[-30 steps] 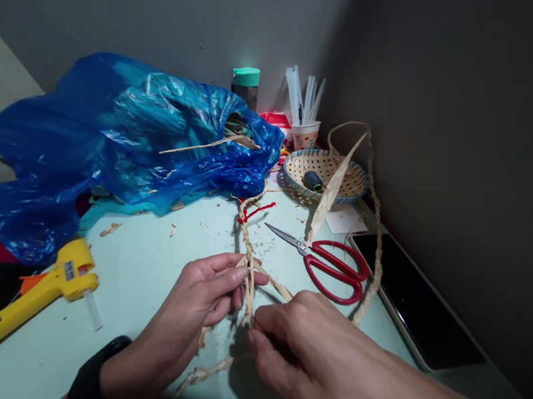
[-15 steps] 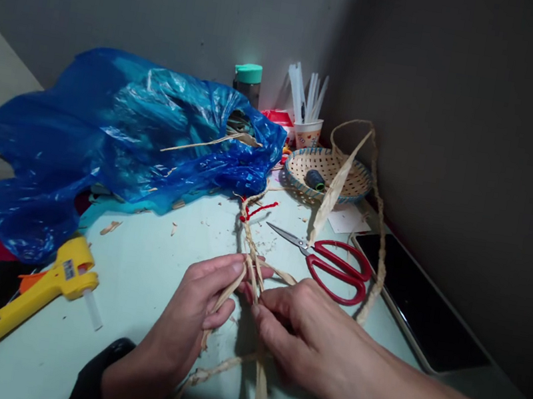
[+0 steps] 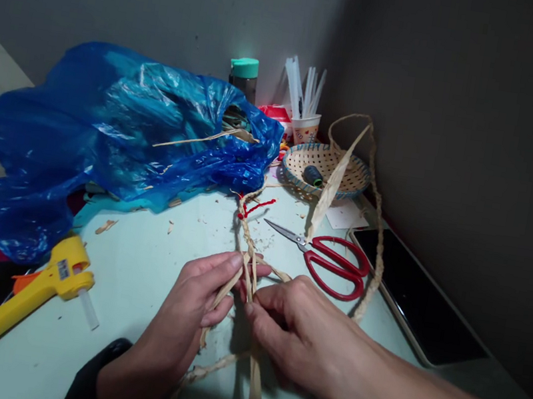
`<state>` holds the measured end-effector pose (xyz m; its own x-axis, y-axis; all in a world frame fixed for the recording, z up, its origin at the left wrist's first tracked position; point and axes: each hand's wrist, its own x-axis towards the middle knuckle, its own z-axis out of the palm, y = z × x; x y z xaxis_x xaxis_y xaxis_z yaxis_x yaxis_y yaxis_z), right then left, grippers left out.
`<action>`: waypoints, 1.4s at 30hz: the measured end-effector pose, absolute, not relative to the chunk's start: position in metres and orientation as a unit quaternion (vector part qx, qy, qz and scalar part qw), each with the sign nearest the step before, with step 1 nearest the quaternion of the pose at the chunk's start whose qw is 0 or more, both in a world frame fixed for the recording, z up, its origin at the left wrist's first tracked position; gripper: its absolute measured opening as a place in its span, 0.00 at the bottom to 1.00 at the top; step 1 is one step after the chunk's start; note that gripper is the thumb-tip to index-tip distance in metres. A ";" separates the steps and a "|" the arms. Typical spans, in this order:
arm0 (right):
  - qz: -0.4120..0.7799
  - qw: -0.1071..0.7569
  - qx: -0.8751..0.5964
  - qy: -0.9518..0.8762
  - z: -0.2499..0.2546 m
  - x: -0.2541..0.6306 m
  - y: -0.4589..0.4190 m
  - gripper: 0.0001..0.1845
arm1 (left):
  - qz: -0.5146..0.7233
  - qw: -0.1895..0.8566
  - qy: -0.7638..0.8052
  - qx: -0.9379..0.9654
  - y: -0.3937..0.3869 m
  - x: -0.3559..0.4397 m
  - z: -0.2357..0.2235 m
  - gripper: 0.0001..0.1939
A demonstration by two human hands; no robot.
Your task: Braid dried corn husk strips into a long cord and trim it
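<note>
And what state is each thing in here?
Left hand: pinching pale strips
Right hand: pinching strips
Braid: partly plaited
Red thread: tied on braid
Scissors: blades look shut
Blue bag: crumpled, open
Glue gun: lying, stick protruding
Bottle: upright, lid on
Paper cup: upright, holding sticks
Basket: spool inside
Flat device: dark

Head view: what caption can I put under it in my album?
Left hand and right hand hold pale strands of a braid near red scissors.
</note>
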<state>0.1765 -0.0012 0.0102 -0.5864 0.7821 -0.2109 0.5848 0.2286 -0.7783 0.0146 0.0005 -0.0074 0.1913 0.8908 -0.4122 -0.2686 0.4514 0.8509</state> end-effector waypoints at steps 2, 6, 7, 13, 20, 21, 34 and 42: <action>0.441 0.113 -0.444 -0.772 0.009 0.177 -0.001 0.20 | 0.409 0.699 0.493 0.316 0.000 0.016 -0.008 0.14; 0.460 0.105 -0.441 -0.763 0.004 0.177 -0.001 0.21 | 0.404 0.693 0.517 0.300 -0.002 0.017 -0.009 0.13; 0.465 0.102 -0.440 -0.762 0.004 0.176 -0.001 0.21 | 0.404 0.691 0.519 0.302 -0.002 0.017 -0.009 0.13; 0.384 0.107 -0.441 -0.804 0.022 0.178 0.005 0.20 | 0.409 0.697 0.505 0.303 -0.001 0.014 -0.008 0.12; 0.375 0.207 -0.456 -0.780 0.024 0.187 0.032 0.11 | 0.408 0.729 0.467 0.291 0.004 0.011 -0.006 0.14; 0.437 0.199 -0.433 -0.763 0.019 0.186 0.035 0.11 | 0.411 0.729 0.466 0.287 0.004 0.011 -0.006 0.14; 0.668 0.240 -0.410 -0.573 0.003 0.174 0.041 0.15 | 0.389 0.680 0.503 0.366 0.010 0.011 -0.011 0.12; 0.577 0.238 -0.422 -0.658 -0.011 0.169 0.040 0.17 | 0.370 0.546 0.556 0.506 0.002 0.012 -0.005 0.07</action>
<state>0.1693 0.0398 -0.0112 -0.5312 0.8293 -0.1733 0.2807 -0.0208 -0.9596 0.0120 0.0018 -0.0050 0.1083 0.9665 -0.2326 0.1595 0.2141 0.9637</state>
